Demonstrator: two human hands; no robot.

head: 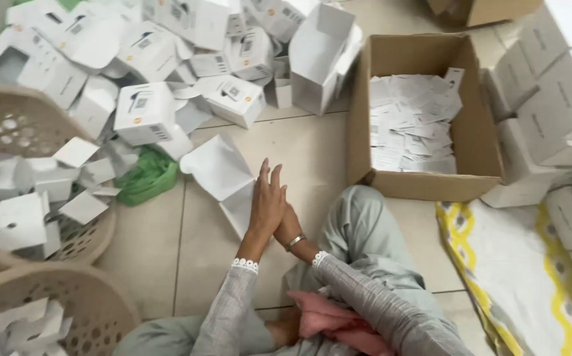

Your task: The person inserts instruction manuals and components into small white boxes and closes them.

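I sit on a tiled floor with both hands over an unfolded white carton (217, 166) lying in front of my knees. My left hand (267, 201) stands on edge, fingers straight and pointing away, touching the carton's near flap. My right hand (288, 223) lies right behind it and is mostly hidden; only its wrist with a metal bangle (295, 242) shows. Whether it grips the carton is not visible. A pink cloth (329, 320) rests in my lap.
A heap of white cartons (144, 112) fills the floor ahead. A brown cardboard box (424, 186) with paper leaflets stands to the right. Beige baskets (95, 296) of white card inserts are at the left, beside a green bag (146, 177). Stacked white boxes (556, 112) and a yellow-patterned mat (516, 264) lie right.
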